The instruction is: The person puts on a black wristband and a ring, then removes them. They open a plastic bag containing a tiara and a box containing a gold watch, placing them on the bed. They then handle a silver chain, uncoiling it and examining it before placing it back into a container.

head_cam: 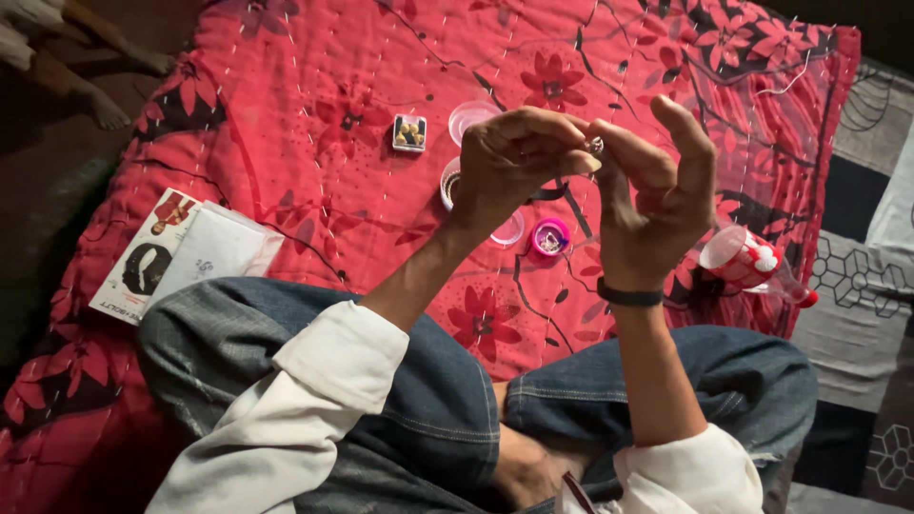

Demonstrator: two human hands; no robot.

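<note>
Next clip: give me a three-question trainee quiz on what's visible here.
1. True or false: both hands meet at a small shiny bead.
2. Which lies nearest the left hand? A) booklet B) small square box C) red cup
3. Fill in: the right hand has a dark ____ at its wrist.

Key:
1. True; fingers of both hands pinch it above the red quilt.
2. B, the small square box.
3. Band.
</note>
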